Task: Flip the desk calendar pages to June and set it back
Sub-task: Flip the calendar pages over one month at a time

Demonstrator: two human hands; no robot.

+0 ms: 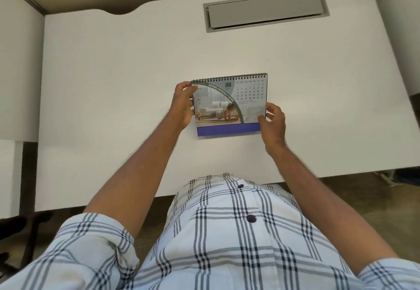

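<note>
A spiral-bound desk calendar (229, 105) stands on the white desk (113, 85), showing its JAN page with a date grid, a photo of someone exercising and a purple strip along the bottom. My left hand (183, 105) grips its left edge, thumb over the upper left corner. My right hand (273, 126) pinches the lower right corner of the front page between thumb and fingers. The calendar's back side is hidden.
A grey cable-port lid (266, 9) is set into the desk at the back right. White partitions (20, 62) border the desk on the left and right. The desk's front edge runs just before my checked shirt.
</note>
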